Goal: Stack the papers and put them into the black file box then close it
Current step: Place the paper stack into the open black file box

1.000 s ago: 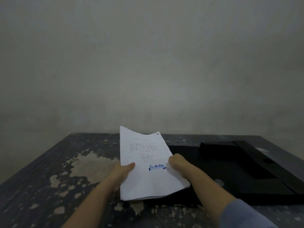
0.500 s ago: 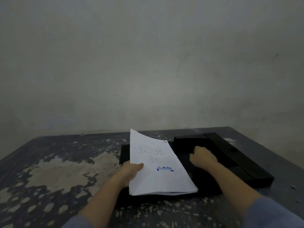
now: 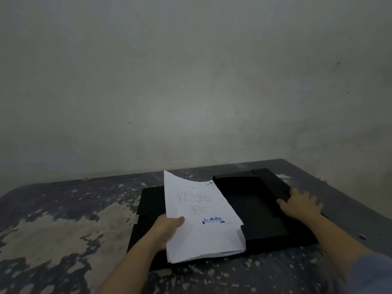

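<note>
A stack of white papers (image 3: pixel 203 217) with a blue stamp near its lower edge is held above the table by my left hand (image 3: pixel 167 228), thumb on top at the stack's left edge. The black file box (image 3: pixel 261 206) lies open and flat under and to the right of the papers, its left part mostly covered by them. My right hand (image 3: pixel 301 203) rests on the box's right side flap, fingers over its edge.
The dark table (image 3: pixel 63 219) has worn pale patches on its left half. A plain grey wall (image 3: pixel 191 81) rises behind the table's far edge. The table's right edge runs close beside the box.
My right hand let go of the papers and moved right to the box's side flap. The papers stay in my left hand alone, over the box's left part.
</note>
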